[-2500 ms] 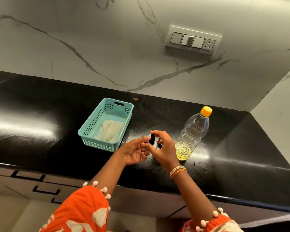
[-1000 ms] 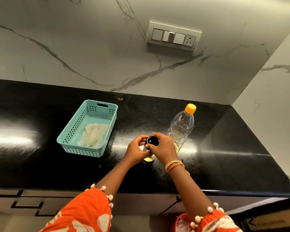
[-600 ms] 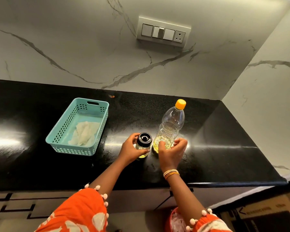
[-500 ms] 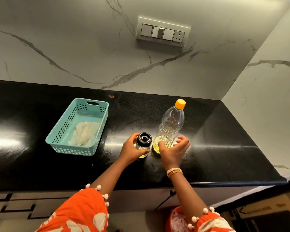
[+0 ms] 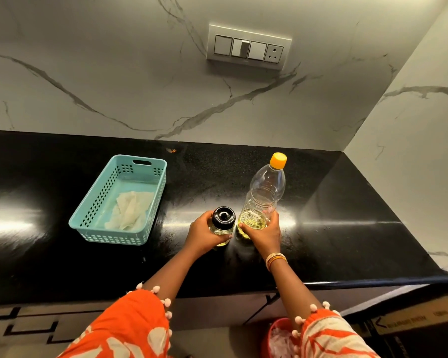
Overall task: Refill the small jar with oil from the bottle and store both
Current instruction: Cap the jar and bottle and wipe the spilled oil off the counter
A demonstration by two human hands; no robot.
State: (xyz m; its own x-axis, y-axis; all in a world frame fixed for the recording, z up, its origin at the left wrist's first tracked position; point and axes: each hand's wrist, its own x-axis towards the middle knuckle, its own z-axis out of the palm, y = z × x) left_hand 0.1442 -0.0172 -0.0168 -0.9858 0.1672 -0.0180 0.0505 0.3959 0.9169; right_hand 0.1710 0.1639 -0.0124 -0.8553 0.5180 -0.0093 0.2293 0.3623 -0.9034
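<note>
A glossy black countertop (image 5: pixel 347 228) meets white veined marble walls (image 5: pixel 114 73) bearing a switch panel (image 5: pixel 248 47).

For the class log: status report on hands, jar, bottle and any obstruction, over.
Left hand grips small black-lidded glass jar. Right hand grips clear plastic oil bottle, orange cap on. Both upright on black counter. Teal basket apart; nothing obstructing.

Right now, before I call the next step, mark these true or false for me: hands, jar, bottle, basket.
1. The left hand has a grip on the small jar. True.
2. The jar's black lid is off. False: it sits on the jar.
3. The right hand holds the oil bottle near its base. True.
4. The bottle lies on its side. False: it stands upright with its orange cap on.
5. The teal basket is empty. False: a crumpled white cloth lies in it.
</note>
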